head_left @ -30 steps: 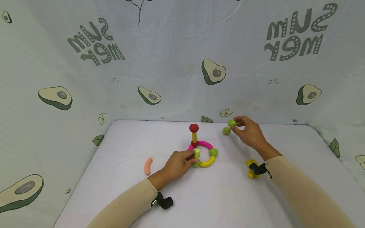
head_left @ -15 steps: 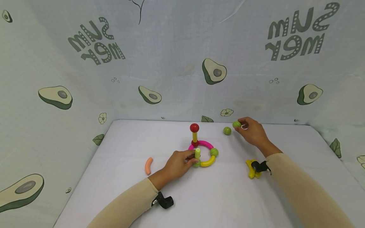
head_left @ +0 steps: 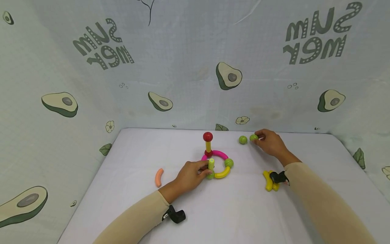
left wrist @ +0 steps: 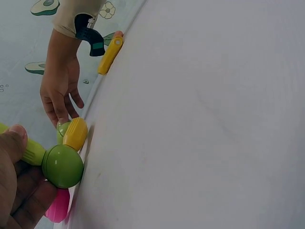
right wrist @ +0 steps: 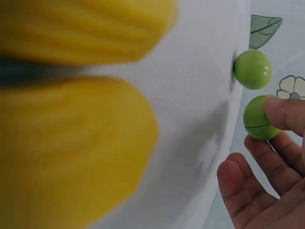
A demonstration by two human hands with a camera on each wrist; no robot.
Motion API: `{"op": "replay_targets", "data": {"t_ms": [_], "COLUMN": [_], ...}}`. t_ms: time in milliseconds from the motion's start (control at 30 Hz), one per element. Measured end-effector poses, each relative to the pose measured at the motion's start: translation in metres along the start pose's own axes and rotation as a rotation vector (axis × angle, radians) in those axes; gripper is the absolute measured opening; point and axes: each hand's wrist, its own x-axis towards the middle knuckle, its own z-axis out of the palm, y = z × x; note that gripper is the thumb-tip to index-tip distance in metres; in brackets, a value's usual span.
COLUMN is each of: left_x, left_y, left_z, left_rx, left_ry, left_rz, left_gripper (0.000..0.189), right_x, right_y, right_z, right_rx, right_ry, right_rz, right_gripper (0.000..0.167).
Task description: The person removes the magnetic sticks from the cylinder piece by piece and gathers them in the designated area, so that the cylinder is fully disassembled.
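Note:
My left hand point(head_left: 190, 174) pinches an upright light-green rod point(head_left: 211, 164) that stands on a green ball point(head_left: 210, 175). That ball is part of a ring with pink curved rods point(head_left: 220, 154), a yellow curved rod point(head_left: 222, 173) and another green ball point(head_left: 229, 163). At the ring's back, a short yellow rod point(head_left: 208, 146) rises from a lower red ball to an upper red ball point(head_left: 208, 136). At the table's far side, my right hand point(head_left: 270, 144) holds a loose green ball point(right wrist: 259, 118) between thumb and fingers. A second loose green ball point(head_left: 242, 140) lies just left of it.
A peach curved rod point(head_left: 159, 177) lies left of the ring. Yellow pieces point(head_left: 269, 181) lie under the right wrist camera and loom large in the right wrist view. A patterned cloth point(head_left: 189, 67) hangs behind the white table point(head_left: 213, 210).
My right hand has carried its green ball a little to the right, away from the other loose ball, then lowered it toward the table. The left hand has stayed in place.

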Motion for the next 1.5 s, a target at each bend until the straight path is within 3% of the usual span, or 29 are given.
{"op": "replay_targets", "data": {"t_ms": [967,1300,1500], "left_x": [-0.004,-0.004,-0.004], "left_y": [-0.001,-0.001,-0.001], "left_z": [0.001,0.0,0.0], "left_rx": [-0.004,-0.008,0.001], "left_ry": [-0.006,-0.004,-0.004], "left_rz": [-0.008,-0.007,-0.002], "left_gripper": [0.033,0.033,0.034], "right_x": [0.0,-0.002,-0.005], "right_y": [-0.002,-0.005,-0.008], "right_z": [-0.001,0.0,-0.006], "right_rx": [-0.033,-0.05,-0.041], "right_ry": [-0.095,-0.08,-0.041], "right_rz": [0.053,0.067,0.029], "right_gripper": [0.046,0.049,0.049]}}
